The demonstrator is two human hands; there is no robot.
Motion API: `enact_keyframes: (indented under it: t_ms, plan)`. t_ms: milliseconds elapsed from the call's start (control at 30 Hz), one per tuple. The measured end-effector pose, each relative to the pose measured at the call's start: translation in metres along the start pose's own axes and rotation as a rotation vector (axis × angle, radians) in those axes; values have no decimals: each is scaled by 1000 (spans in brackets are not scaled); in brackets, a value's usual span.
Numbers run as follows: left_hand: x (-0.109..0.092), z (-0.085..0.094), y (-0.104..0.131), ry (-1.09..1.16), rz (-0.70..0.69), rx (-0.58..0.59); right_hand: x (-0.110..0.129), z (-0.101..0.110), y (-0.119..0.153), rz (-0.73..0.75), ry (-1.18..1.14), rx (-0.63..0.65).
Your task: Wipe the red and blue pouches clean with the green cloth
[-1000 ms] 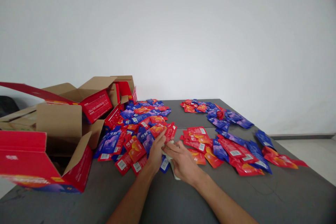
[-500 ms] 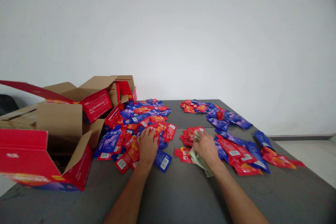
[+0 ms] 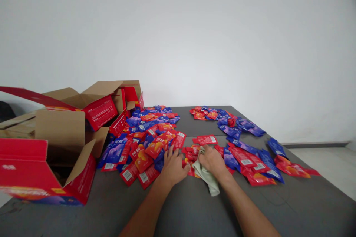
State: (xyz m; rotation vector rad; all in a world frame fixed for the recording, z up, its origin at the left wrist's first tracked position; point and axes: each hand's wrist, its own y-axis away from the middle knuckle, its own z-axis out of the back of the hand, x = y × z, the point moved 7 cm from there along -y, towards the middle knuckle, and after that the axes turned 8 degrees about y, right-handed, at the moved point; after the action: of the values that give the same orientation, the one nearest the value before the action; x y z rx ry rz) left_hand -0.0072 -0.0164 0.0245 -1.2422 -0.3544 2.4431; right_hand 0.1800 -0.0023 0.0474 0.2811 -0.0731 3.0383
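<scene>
My left hand (image 3: 174, 168) lies palm down with fingers spread, between the left pile and the small red pouches in the middle. Its thumb reaches the edge of a red pouch (image 3: 191, 170); what lies beneath the palm is hidden. A pale green cloth (image 3: 207, 177) is bunched in my right hand (image 3: 213, 160), which presses it on these red pouches. Just beyond, a single red pouch (image 3: 205, 139) rests flat with its barcode showing. Blue and red pouches (image 3: 160, 144) are heaped left of my left hand.
Open red cartons (image 3: 23, 163) with raised brown flaps stand along the left side. More pouches (image 3: 247, 161) lie to the right of my right hand, and another group (image 3: 213, 114) is at the back. Everything rests on a dark grey table (image 3: 183, 211) before a white wall.
My left hand has moved right and toward me, away from the left pile. My right hand has shifted slightly left with the cloth, uncovering the red pouch behind it.
</scene>
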Motion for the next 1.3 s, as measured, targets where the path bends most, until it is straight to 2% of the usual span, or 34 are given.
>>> enact_keyframes:
  t_ms: [167,267,333,467,633,800,933,1000,1067,1233,1300]
  plan:
    - [2,-2,-1,-41,56,45,4,5,2,29,-15,-57]
    - [-2,1,-4,-32,62,52,16,16,6,164,-124,-177]
    - [-3,8,-7,43,90,10,24,24,11,254,-248,-218]
    - [-3,31,-13,307,167,-187,39,28,19,390,-487,-111]
    - [1,54,-10,520,181,-421,52,17,24,489,-712,67]
    - [16,52,-7,766,309,-465,55,6,27,435,-955,156]
    - [13,52,-7,778,281,-519,60,2,31,379,-1064,168]
    - [11,48,-7,792,287,-502,61,0,32,339,-1068,154]
    - [10,39,-7,870,322,-426,59,-1,30,284,-1065,123]
    - [-4,8,-8,1125,349,-73,43,2,18,156,-1175,8]
    - [-11,0,-7,1178,342,22,35,6,14,127,-1155,-77]
